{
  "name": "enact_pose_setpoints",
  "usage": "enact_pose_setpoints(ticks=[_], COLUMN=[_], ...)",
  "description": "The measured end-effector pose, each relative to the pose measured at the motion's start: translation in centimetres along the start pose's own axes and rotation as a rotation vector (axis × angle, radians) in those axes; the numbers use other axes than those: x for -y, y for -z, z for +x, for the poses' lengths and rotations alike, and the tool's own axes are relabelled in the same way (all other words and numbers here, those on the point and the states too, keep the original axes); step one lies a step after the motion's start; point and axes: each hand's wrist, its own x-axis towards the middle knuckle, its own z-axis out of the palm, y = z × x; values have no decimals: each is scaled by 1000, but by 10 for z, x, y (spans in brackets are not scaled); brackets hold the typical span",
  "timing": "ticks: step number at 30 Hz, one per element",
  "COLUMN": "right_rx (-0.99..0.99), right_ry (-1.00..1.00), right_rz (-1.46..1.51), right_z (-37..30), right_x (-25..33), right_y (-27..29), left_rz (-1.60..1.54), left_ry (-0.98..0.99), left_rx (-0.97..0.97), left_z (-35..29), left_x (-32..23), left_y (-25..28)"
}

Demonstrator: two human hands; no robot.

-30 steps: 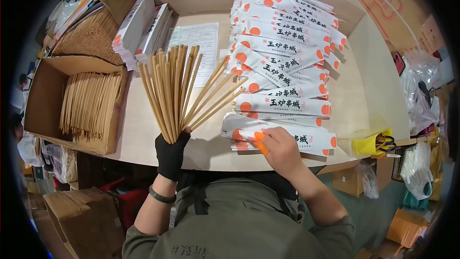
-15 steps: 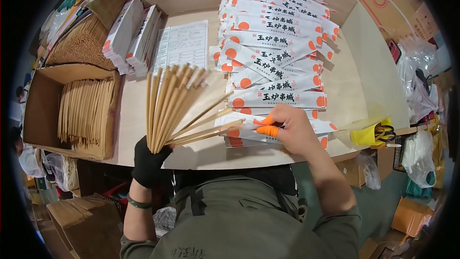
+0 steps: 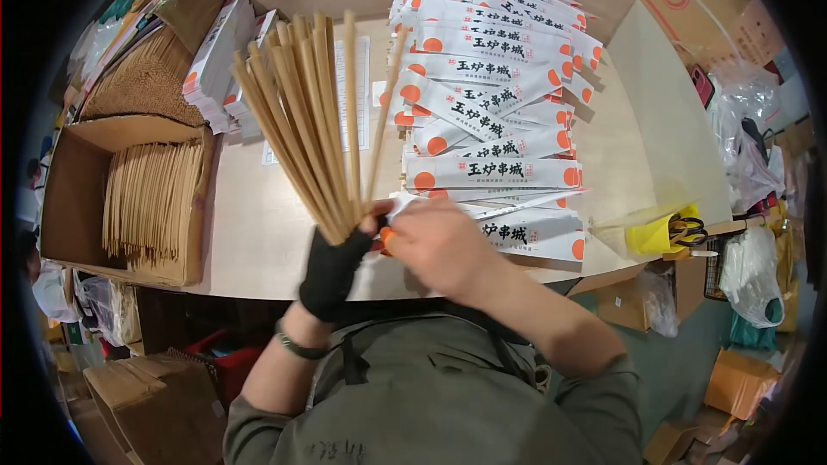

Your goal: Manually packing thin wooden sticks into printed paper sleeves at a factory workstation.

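Wooden sticks point(image 3: 312, 120) stood clasped in the left grip point(image 3: 334, 267), lower ends partly hidden; I couldn't tell whether the right grip point(image 3: 448, 245) pinched anything. I counted two splayed apart.

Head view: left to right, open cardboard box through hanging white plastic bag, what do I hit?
Open cardboard box → chopsticks fanned in the black-gloved left hand → pile of white paper sleeves → yellow pouch → black scissor handles → hanging white plastic bag.
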Motion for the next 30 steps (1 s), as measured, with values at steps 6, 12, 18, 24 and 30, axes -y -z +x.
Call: enact_pose_setpoints(ticks=[6,12,18,24,30], right_rx=[-281,30,-195,-214,-158], right_ry=[-141,-129,-168,-424,-864], right_rz=[-272,-234,-165,109,762], right_z=[-16,-67,-74,-62,-52], right_x=[-39,-12,-12,-23,-30], right_y=[17,-19,-22,0,28], left_rz=[446,617,435,579,698], left_ry=[-140,-169,-88,-38,-125], left_rx=[-304,-426,-432,-370,-254], left_z=[15,0,-10,-23,-27], left_x=[2,23,31,12,-10], left_y=[30,37,55,71,83])
